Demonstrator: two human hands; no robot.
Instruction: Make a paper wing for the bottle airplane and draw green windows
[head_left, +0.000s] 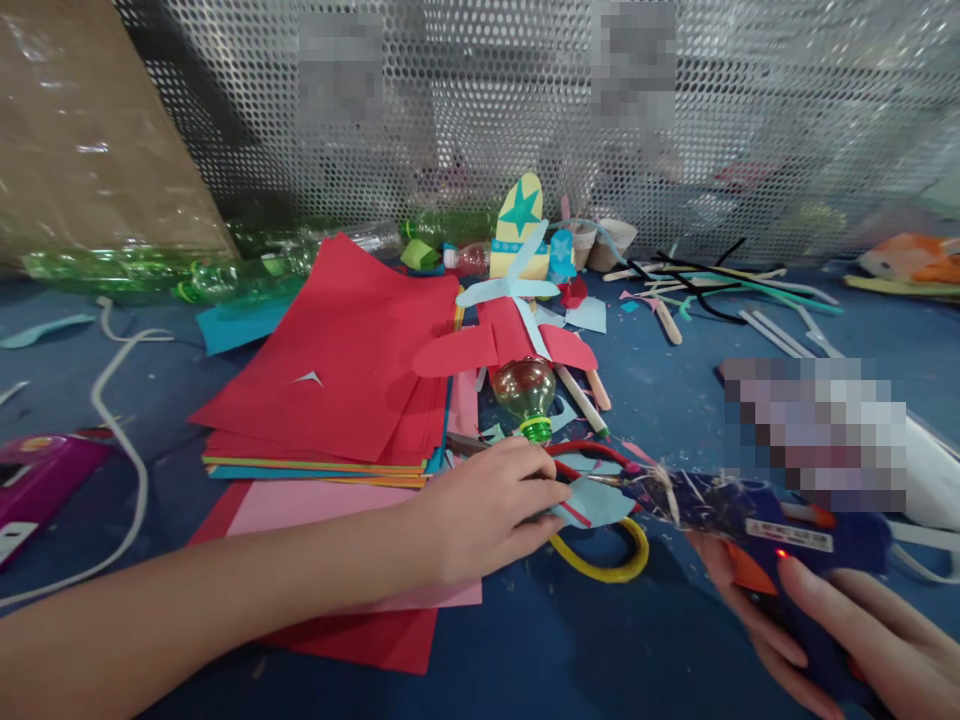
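Note:
My right hand [817, 620] is wrapped round the handle of a dark blue hot glue gun [735, 505], whose small red light is lit. The gun points left, and its nozzle reaches the edge of a light blue paper piece [604, 505] with a thin red strip on it. Pinched at its left end, that paper is between the fingers of my left hand [499, 510]. Just beyond this hand lies a model plane [510, 325] made from a bottle with a green cap, red paper wings and a light blue paper tail.
Stacked coloured paper [337, 370] lies left of the plane. Yellow-handled scissors [637, 550] sit below the blue paper. A purple glue gun [49, 480] with a white cord is far left. Bottles [97, 270] and pipe cleaners [720, 285] lie along the perforated metal panel [480, 100].

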